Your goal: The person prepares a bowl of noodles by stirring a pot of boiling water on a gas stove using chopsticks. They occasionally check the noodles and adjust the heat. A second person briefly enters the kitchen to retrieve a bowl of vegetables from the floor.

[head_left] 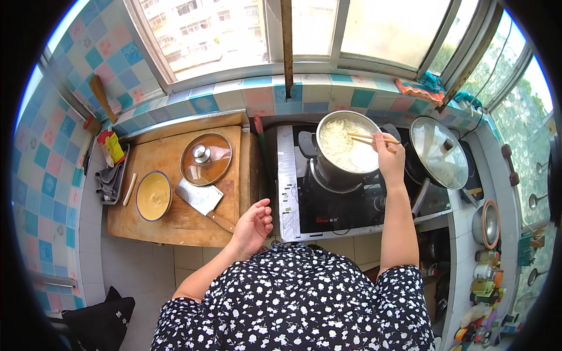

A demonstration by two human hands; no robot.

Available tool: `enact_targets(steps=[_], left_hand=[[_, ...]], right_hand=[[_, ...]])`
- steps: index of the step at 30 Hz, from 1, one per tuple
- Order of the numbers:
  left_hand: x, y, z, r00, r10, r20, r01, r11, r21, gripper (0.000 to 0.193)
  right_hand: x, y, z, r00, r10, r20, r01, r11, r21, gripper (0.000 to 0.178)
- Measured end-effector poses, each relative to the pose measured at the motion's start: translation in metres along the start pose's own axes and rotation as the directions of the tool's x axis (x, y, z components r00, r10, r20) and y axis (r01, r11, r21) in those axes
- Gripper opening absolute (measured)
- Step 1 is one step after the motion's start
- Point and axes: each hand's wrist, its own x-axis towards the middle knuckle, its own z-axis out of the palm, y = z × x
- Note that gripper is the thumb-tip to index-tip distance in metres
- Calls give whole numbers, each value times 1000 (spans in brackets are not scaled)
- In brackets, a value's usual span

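Observation:
My right hand is closed round a pair of wooden chopsticks, whose tips reach into pale noodles. The noodles fill a tall pot standing on the black cooktop. Near the front edge of the cutting board, my left hand is held palm up, its fingers loosely curled, the thumb apart and nothing in it. Close beside it lies a cleaver with a wooden handle.
The wooden cutting board also carries a glass lid, a yellow bowl and a thin white stick-like piece. Right of the pot sits a pan with a glass lid, its handle pointing frontward. Windows and a tiled sill run behind.

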Motion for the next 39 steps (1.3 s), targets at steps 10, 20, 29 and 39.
enact_targets(steps=[10,20,29,39], left_hand=[[6,-4,-10,996,-85,-41,81,992,-92,21],[6,-3,-16,995,-76,-62,71,994,-80,19],[-3,0,-21,997,-40,-70,34,996,-83,20],[-4,-1,-18,998,-54,-39,50,994,-93,20]], right_hand=[[10,-21,-26,985,124,120,-148,967,208,28],[27,15,-49,964,255,69,-259,964,54,21],[50,63,10,897,429,106,-429,790,438,26],[3,30,3,878,447,170,-468,728,500,32]])
